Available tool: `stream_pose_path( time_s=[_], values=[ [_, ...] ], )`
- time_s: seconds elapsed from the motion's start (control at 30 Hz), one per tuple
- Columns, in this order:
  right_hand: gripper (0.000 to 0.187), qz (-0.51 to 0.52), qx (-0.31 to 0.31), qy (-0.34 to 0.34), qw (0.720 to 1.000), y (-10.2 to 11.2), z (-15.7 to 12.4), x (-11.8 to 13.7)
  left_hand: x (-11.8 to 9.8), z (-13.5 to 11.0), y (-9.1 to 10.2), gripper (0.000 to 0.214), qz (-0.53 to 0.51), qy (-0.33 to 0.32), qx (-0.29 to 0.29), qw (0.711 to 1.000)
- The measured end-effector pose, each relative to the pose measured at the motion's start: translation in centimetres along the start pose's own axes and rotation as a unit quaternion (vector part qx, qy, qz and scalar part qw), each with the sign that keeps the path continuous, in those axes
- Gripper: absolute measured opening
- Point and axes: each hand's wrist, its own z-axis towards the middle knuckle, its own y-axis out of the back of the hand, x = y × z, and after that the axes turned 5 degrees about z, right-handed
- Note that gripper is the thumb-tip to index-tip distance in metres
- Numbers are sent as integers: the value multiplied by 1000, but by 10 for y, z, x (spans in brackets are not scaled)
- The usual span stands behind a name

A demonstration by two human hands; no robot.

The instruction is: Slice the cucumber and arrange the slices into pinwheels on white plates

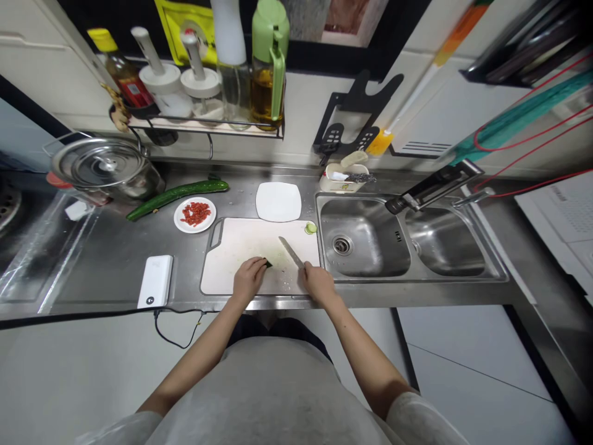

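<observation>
My left hand (249, 279) rests on the white cutting board (231, 247), its fingers closed over a dark green cucumber piece (268, 264). Only the tip of that piece shows past the fingers. In my right hand (319, 282) is the handle of a knife (290, 250), the blade pointing up and to the left over the board, apart from the piece. Pale green cucumber ends (311, 228) lie at the board's upper right corner. Wet specks and a greenish stain mark the board's middle. Behind it sits a square white plate (278, 201).
A whole cucumber (178, 198) and a plate of chopped red bits (189, 228) lie left of the board. A lidded pot (109, 170) stands farther left, a white power bank (156, 281) near the front edge. The double sink (365, 272) adjoins on the right.
</observation>
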Motion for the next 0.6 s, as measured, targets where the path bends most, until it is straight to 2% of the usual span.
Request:
stream_pose_path(
  time_s=[0.17,0.37,0.6],
  values=[
    [26,19,3,27,999,8,-2,7,2,1,-10,23,-6,-8,-24,1000],
    [28,36,29,86,995,18,-12,29,8,-5,-15,21,-3,-25,-40,999],
    [27,11,35,110,993,17,-19,42,13,-13,-23,21,-9,-22,-45,999]
  ],
)
